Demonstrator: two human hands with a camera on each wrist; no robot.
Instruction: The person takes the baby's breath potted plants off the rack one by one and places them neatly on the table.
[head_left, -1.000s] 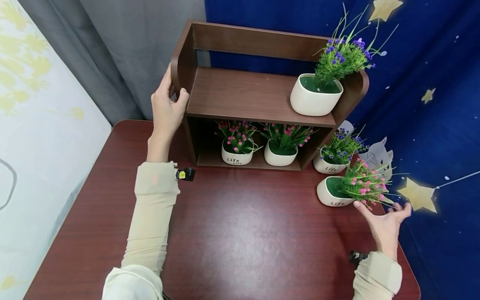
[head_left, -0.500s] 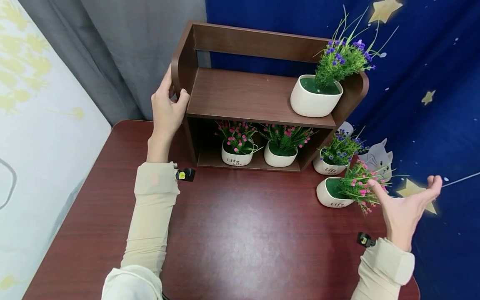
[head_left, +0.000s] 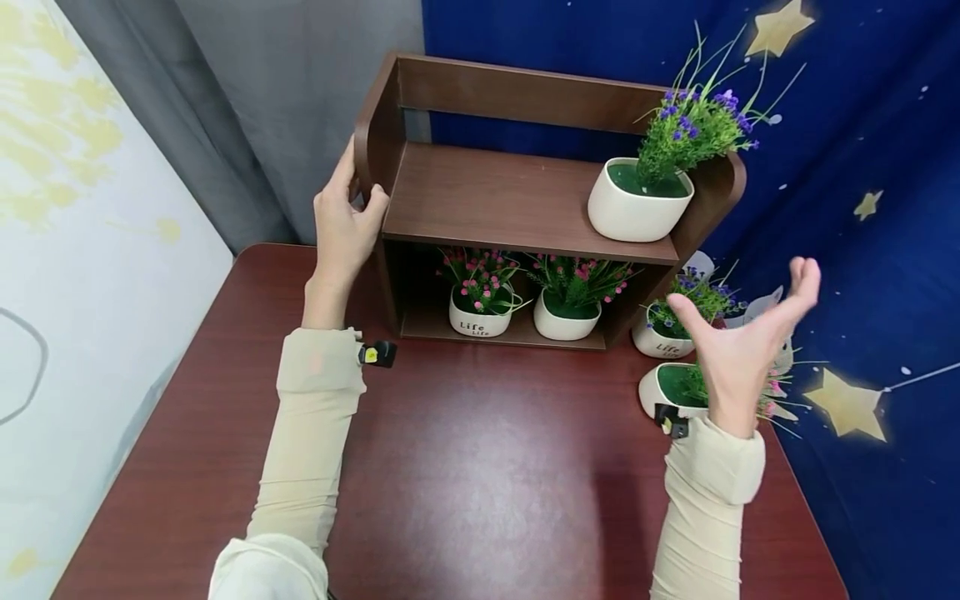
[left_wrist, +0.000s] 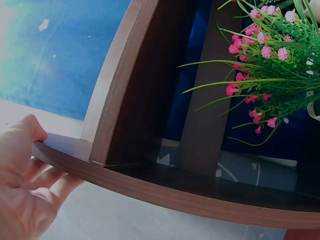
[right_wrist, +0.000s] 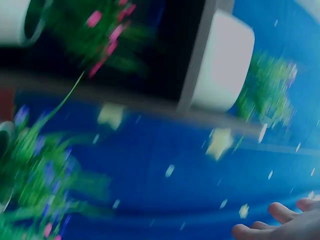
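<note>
My left hand (head_left: 341,237) grips the left side panel of a brown two-tier wooden shelf (head_left: 480,187); the left wrist view shows the thumb and curled fingers around the panel's edge (left_wrist: 150,189). The right hand (head_left: 738,358) is raised with fingers and thumb spread, holding nothing. It overlaps the pink-flowered potted plant (head_left: 677,385) standing on the table, hiding much of its foliage. Just behind that is a purple-flowered potted plant (head_left: 660,340), beside the shelf. Another purple-flowered plant in a white pot (head_left: 637,208) stands at the upper tier's right end.
Two pink-flowered plants in white pots, a left one (head_left: 480,323) and a right one (head_left: 567,322), stand in the lower compartment. The shelf is on a reddish-brown table (head_left: 480,467). A blue star-patterned curtain (head_left: 885,317) hangs along the right, a grey curtain (head_left: 247,108) behind left.
My right hand has left the front pink-flowered plant, swinging right, then up and back left toward the shelf. The left hand keeps its grip on the side panel.
</note>
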